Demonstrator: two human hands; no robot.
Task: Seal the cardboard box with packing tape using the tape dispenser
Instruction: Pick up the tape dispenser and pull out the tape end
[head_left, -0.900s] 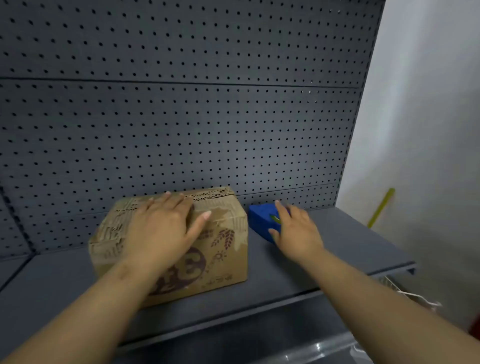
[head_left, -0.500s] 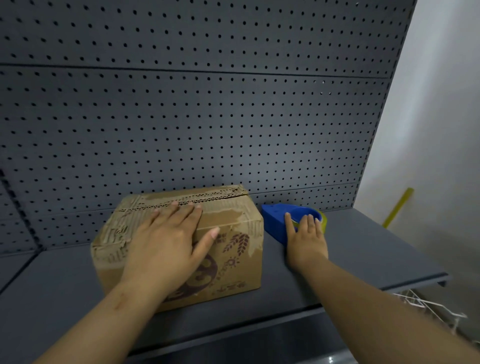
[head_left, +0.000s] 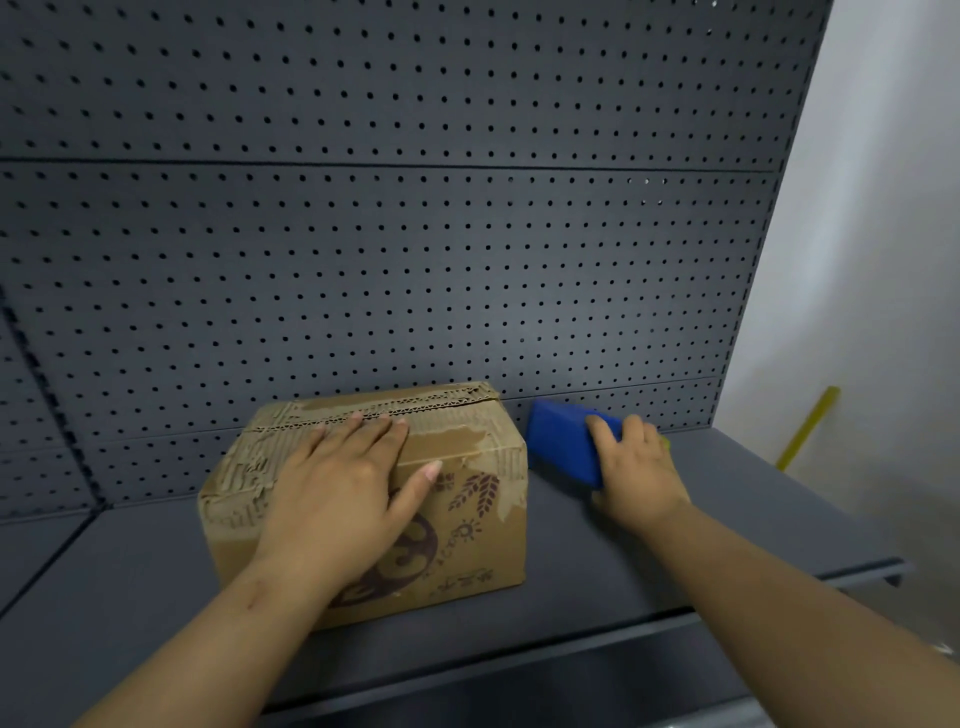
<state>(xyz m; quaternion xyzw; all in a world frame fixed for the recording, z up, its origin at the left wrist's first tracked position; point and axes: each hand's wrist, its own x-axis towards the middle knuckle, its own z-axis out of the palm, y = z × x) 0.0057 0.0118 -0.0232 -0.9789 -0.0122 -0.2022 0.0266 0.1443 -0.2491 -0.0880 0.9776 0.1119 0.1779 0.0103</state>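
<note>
Cardboard box (head_left: 467, 499) sits on the shelf (head_left: 727, 519), left hand (head_left: 337, 488) flat and open on top. Right hand (head_left: 636, 467) is wrapped around the blue tape dispenser (head_left: 563, 441) just right of the box.

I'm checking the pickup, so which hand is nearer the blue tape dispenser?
Right. The right hand is on the tape dispenser; the left hand rests flat on the cardboard box, apart from it.

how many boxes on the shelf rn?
1. The cardboard box sits on the shelf under the left hand, left of the blue tape dispenser. None other visible.
</note>
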